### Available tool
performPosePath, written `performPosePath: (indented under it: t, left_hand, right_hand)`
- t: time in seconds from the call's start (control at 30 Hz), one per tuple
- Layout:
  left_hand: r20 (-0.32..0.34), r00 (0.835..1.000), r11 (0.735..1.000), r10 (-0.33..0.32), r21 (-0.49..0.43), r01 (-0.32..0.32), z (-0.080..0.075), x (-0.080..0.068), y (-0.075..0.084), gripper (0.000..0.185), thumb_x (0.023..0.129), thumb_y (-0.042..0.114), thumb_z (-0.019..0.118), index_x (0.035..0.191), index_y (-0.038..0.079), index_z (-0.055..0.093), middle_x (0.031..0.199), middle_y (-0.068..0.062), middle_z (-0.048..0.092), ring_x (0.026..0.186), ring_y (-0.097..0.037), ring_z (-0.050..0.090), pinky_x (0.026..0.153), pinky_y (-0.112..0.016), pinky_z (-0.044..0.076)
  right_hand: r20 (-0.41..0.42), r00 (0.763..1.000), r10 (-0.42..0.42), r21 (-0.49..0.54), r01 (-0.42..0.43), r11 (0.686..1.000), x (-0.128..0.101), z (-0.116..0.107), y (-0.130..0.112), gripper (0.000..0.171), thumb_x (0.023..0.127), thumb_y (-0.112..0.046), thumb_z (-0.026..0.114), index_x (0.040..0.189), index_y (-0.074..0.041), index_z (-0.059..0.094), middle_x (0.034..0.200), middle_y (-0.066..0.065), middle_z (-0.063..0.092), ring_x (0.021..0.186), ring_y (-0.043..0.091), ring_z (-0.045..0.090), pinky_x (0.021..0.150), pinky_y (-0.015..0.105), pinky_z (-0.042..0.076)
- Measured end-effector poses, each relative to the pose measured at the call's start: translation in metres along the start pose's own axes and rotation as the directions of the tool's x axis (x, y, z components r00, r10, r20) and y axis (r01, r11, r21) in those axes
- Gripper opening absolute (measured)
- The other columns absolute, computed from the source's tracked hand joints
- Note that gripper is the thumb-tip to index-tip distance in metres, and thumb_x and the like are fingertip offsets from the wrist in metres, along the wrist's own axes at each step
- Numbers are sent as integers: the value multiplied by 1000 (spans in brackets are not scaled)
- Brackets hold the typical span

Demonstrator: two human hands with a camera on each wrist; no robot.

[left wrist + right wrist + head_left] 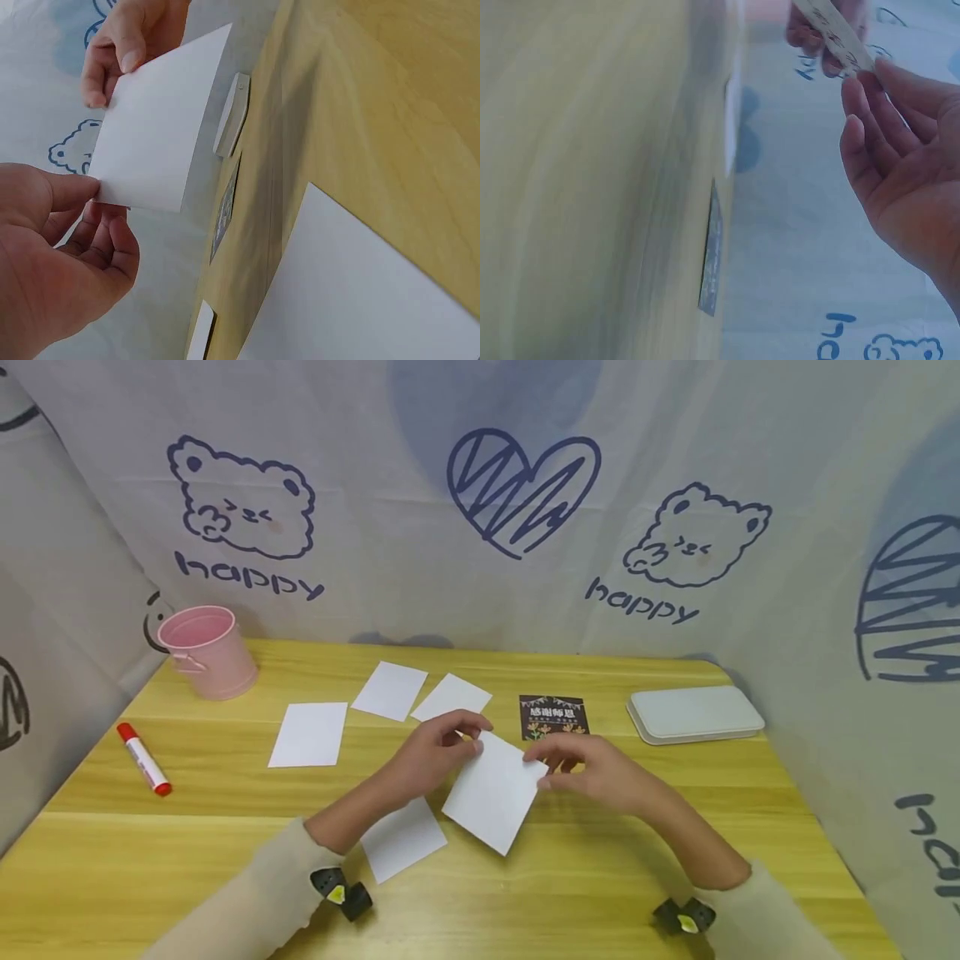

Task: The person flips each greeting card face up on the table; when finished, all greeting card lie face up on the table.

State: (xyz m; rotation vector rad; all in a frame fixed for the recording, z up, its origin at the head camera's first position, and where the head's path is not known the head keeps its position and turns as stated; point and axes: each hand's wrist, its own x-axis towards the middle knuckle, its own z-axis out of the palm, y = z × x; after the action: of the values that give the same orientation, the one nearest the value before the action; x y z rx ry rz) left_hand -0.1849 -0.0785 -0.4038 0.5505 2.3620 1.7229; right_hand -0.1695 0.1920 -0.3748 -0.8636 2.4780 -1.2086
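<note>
Wooden worktop, printed curtain behind. White card raised just above worktop, tilted, near the middle. Left hand pinching card's upper corner, fingers curled round the edge. Right hand gripping card's opposite corner, fingers partly curled against it. Dark card just behind white card. Three white sheets left of it; tray right; cup and marker far left.

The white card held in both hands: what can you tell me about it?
The plain white rectangular paper card looks thin, stiff and blank on its visible face. It is lifted above the yellow wooden table, tilted. The left hand pinches one upper corner and the right hand pinches the other.
</note>
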Motion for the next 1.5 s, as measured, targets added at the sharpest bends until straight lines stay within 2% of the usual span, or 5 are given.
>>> performPosePath:
  t: [0.43, 0.6, 0.73, 1.13, 1.5]
  left_hand:
    - [55, 998, 999, 20, 33, -22, 4, -1, -5, 30, 100, 15, 63, 129, 14, 64, 124, -6, 64, 92, -18, 61, 80, -32, 51]
    - [55, 992, 989, 110, 89, -115, -3, -4, 1, 31, 100, 19, 63, 131, 15, 63, 131, -1, 60, 109, -19, 62, 92, -39, 49]
    - [65, 986, 988, 151, -9, -151, -10, -6, 7, 25, 102, 22, 61, 125, 14, 67, 123, -3, 66, 109, -22, 65, 95, -41, 53]
    - [52, 993, 991, 105, -93, -100, -13, -5, 4, 23, 98, 23, 67, 119, 15, 68, 111, -4, 70, 99, -20, 67, 85, -34, 55]
    - [0, 994, 992, 109, -60, -109, -6, -1, 5, 40, 95, 4, 65, 134, 10, 59, 104, -10, 71, 87, -15, 66, 76, -26, 55]
  right_hand:
    - [-83, 992, -94, 74, 101, 992, -5, 9, 2, 19, 92, -13, 74, 110, -16, 74, 109, -2, 72, 89, 15, 64, 79, 32, 56]
    - [-224, 975, -10, 63, 25, 998, -4, 9, 2, 11, 95, -22, 71, 106, -20, 73, 103, -2, 70, 88, 17, 64, 77, 31, 55]
    - [-345, 935, 89, 94, -60, 994, -4, 9, 2, 13, 97, -31, 68, 103, -19, 71, 90, 3, 68, 78, 20, 61, 65, 27, 50]
    - [-431, 885, 177, 150, -123, 981, 0, 6, 6, 27, 99, -41, 64, 98, -15, 68, 77, 11, 62, 68, 26, 55, 52, 25, 38]
    - [-248, 967, 57, -31, -67, 997, 3, 13, 0, 23, 99, -24, 66, 121, -16, 70, 100, -1, 67, 86, 17, 60, 72, 28, 54]
